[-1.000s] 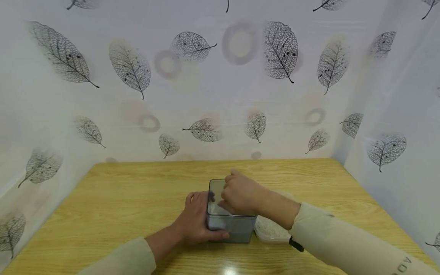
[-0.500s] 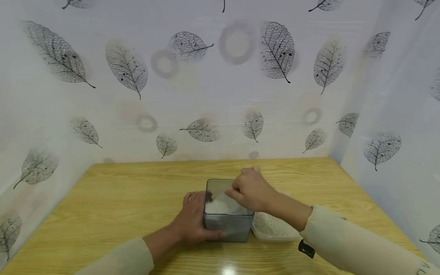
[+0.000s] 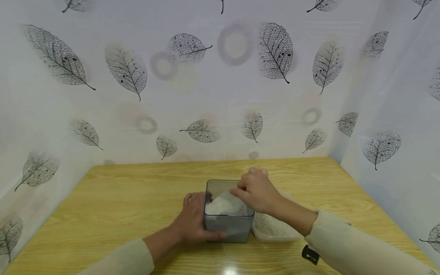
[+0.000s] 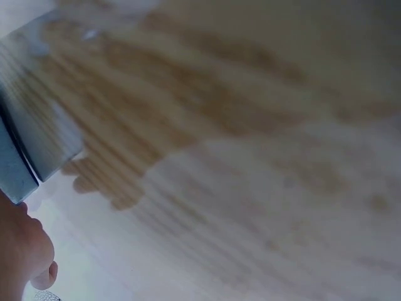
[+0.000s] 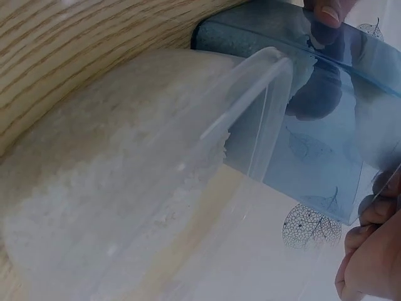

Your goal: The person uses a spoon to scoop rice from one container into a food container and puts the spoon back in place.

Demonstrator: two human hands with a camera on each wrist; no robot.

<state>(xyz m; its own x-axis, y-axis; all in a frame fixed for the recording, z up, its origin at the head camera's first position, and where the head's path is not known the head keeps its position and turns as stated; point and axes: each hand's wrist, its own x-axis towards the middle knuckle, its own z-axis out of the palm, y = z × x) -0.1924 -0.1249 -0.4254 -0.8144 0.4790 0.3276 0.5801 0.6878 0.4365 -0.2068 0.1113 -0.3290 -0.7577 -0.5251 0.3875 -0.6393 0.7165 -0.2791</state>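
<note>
A grey see-through rectangular container (image 3: 228,229) stands upright on the table, white rice (image 3: 220,206) showing inside. My left hand (image 3: 194,221) grips its left side, thumb along the front wall; the left wrist view catches part of that hand (image 4: 25,251) at the lower left. Over the container's right rim, my right hand (image 3: 258,191) has its fingers curled on a pale translucent thing (image 3: 235,195) that slants down into the container. Its full shape is hidden. Right beside the container sits a clear plastic tub (image 3: 275,239) of rice, partly under my right forearm.
The wooden table (image 3: 137,194) reaches back to a pale leaf-printed curtain (image 3: 213,91), which also closes off both sides. A black band (image 3: 310,254) hangs below the right sleeve.
My right hand has moved right, from over the container's middle to its right rim, uncovering the rice and the pale thing inside. The left hand keeps its grip on the container.
</note>
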